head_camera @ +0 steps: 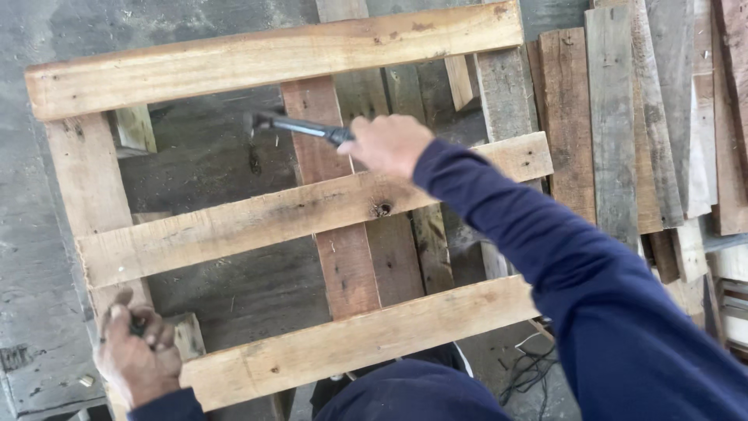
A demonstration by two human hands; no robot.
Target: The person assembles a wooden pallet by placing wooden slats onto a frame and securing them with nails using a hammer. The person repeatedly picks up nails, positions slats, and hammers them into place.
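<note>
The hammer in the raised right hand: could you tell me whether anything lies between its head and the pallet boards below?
Nothing visible does. The hammer, gripped by the right hand, hangs over the reddish centre board with only open air between them.

packages: you have none in view.
labels: none on the wood or on the tool that you can see.
signs: none.
screens: none.
printed marks: you cannot make out any on the boards or on the grey floor.

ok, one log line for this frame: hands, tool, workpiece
right hand: grips hammer, raised over pallet | left hand: on pallet's near-left corner, small dark item in fingers | loose boards: stacked at right
</note>
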